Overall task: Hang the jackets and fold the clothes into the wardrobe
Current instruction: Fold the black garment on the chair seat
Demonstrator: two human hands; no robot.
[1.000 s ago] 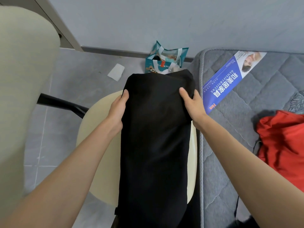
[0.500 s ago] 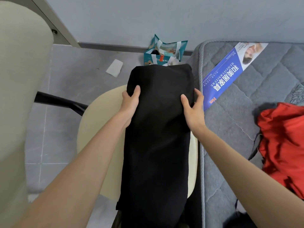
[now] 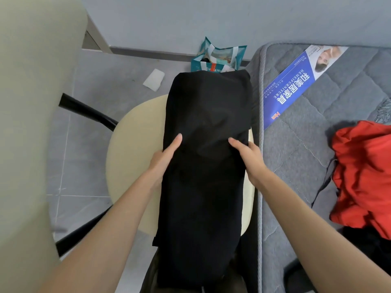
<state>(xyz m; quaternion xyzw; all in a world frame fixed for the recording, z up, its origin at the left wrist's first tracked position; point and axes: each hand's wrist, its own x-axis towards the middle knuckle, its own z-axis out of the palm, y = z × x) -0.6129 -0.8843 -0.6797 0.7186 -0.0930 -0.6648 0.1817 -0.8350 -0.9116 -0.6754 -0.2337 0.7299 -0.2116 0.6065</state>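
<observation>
Pinching opposite side edges of the long folded black fabric garment (image 3: 207, 106) at mid-length, left hand (image 3: 167, 154) and right hand (image 3: 248, 156) sit equally near, thumbs atop, its axis running straight away

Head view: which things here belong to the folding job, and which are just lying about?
Job: long black fabric garment on the round cream chair seat; left hand and right hand holding its sides; crumpled red garment on the grey quilted mattress.
Lying about: teal printed bag; white paper scrap on the grey tiled floor; blue printed label on the mattress.
</observation>
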